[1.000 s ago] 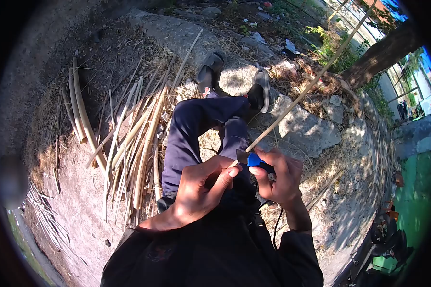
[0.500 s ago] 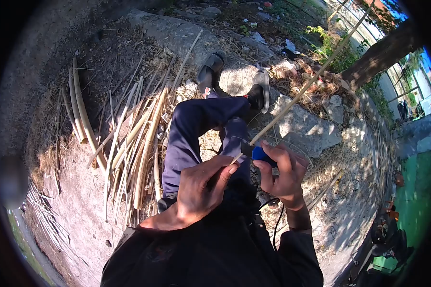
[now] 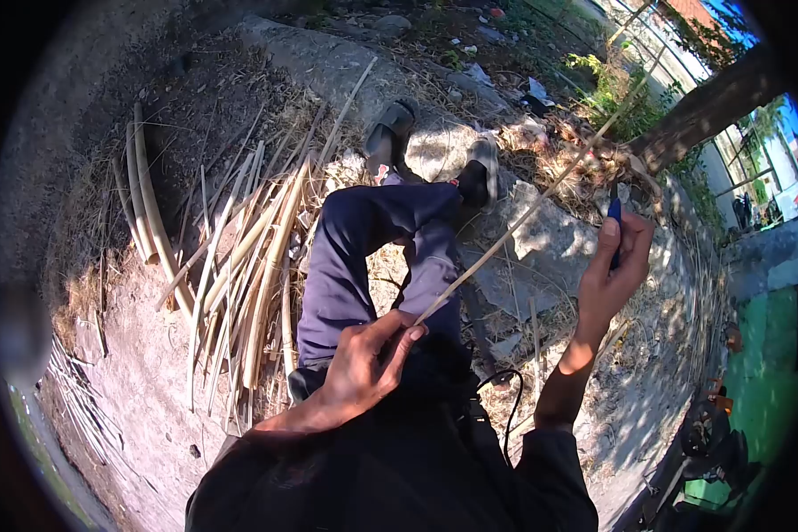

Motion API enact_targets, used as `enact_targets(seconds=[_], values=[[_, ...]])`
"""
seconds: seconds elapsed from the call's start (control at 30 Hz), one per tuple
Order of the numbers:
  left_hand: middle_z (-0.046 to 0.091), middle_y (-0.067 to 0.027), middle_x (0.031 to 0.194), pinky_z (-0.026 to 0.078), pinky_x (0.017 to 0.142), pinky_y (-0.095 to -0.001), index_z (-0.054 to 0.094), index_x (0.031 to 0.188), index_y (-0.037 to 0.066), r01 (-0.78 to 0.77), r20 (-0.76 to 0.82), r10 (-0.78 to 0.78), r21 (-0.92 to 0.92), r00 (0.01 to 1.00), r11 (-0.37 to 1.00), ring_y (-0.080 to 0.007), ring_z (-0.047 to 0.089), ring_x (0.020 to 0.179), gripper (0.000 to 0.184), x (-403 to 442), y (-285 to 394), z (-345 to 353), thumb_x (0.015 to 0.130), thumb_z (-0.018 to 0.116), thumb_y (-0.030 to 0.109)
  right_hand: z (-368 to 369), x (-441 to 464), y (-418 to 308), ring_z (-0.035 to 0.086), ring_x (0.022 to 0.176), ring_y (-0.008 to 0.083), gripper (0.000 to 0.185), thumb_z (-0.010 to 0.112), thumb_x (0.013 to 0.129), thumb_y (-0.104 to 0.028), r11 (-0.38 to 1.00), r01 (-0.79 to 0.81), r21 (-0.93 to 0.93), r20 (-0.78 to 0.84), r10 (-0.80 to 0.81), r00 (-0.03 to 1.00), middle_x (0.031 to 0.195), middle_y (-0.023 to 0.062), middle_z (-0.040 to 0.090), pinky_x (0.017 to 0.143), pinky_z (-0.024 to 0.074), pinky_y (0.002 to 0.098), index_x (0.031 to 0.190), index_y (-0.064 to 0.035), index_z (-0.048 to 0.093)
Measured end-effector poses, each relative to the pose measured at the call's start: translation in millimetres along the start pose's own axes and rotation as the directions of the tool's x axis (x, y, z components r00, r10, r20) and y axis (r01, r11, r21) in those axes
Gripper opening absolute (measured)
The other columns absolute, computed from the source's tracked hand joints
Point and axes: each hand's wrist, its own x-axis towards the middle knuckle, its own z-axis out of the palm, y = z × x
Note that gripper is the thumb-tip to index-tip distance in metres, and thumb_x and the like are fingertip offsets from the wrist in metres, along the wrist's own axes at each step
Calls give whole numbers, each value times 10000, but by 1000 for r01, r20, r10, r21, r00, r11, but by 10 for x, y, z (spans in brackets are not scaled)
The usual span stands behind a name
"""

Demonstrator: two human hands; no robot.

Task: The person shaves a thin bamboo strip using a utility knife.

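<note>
My left hand [image 3: 370, 365] pinches the near end of a long, thin bamboo strip [image 3: 516, 232] between thumb and fingers, just above my lap. The pale strip slants up and away to the right, past my shoes. Out to the right, my right hand [image 3: 618, 259] is closed around the blue handle of a knife [image 3: 614, 217]. Its dark blade points away from me and is hard to make out against the ground. The knife is apart from the strip, to its right.
A pile of split bamboo strips [image 3: 262, 266] lies on the ground to my left, with thicker curved pieces [image 3: 155, 208] beyond it. Flat stone [image 3: 541, 235] and dry grass are ahead. A tree trunk [image 3: 709, 106] leans at the upper right. A black cord [image 3: 516, 390] hangs beside my right side.
My right hand with the knife has moved from beside my left hand, near the strip's end, outward to the right and away. The left hand keeps its pinch, slightly lower.
</note>
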Motion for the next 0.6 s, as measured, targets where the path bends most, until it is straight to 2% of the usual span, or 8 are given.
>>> enact_targets(seconds=[0.03,0.1,0.27,0.3,0.37,0.43,0.5,0.6], values=[[558,-44,604,347,485,-308,699,1042,-2,8,-4,-8,-1,1000,1000,-75,502,506,73,3,-16,4,1051,665,62,-1,-62,-50,620,804,86,270,657,1084,-214,994,34,109,12,-35,999,964,102,735,685,462,229,1174,30,585],[497,57,664,279,527,-234,701,1022,-22,135,48,-127,-221,991,966,-5,395,581,181,60,-35,14,1103,615,115,11,-248,-167,663,789,111,250,661,1074,-189,977,106,186,146,-135,980,997,145,760,700,507,243,1183,28,601],[452,80,680,261,557,-224,693,1049,-17,66,43,-54,-337,998,939,-5,350,608,226,137,52,-36,1132,562,146,127,-548,-360,800,883,331,279,762,982,-143,949,183,256,360,-270,893,1065,216,778,750,636,362,1158,30,632],[454,78,682,261,560,-226,692,1062,-18,100,78,-77,-359,994,928,-6,348,612,226,151,109,-74,1135,553,145,109,-572,-436,791,815,328,304,789,958,-151,958,132,255,452,-239,859,1021,188,777,692,624,361,1169,11,643],[455,77,685,261,563,-228,691,1075,-18,137,121,-98,-382,988,914,-8,346,616,228,154,158,-98,1138,544,144,240,-676,-376,774,762,317,314,809,938,-169,908,271,320,408,-391,825,987,166,768,634,598,360,1159,-7,656],[473,70,698,272,573,-228,693,1086,-16,177,151,-122,-435,981,883,-10,361,631,235,141,170,-108,1141,532,145,242,-684,-419,789,846,348,284,776,962,-150,907,264,327,441,-393,807,1006,223,766,721,624,389,1129,33,638],[479,68,703,277,578,-227,694,1092,-17,182,154,-127,-422,980,888,-11,365,635,237,140,210,-135,1142,528,144,266,-665,-429,754,707,298,288,804,945,-188,930,255,266,460,-355,814,914,132,749,593,572,368,1137,-20,671],[499,60,716,291,586,-224,697,1094,-21,163,149,-111,-403,983,901,-10,380,643,236,136,209,-133,1140,526,134,295,-657,-432,746,691,291,276,799,948,-189,913,292,283,425,-393,816,896,121,741,581,563,370,1132,-25,675]])
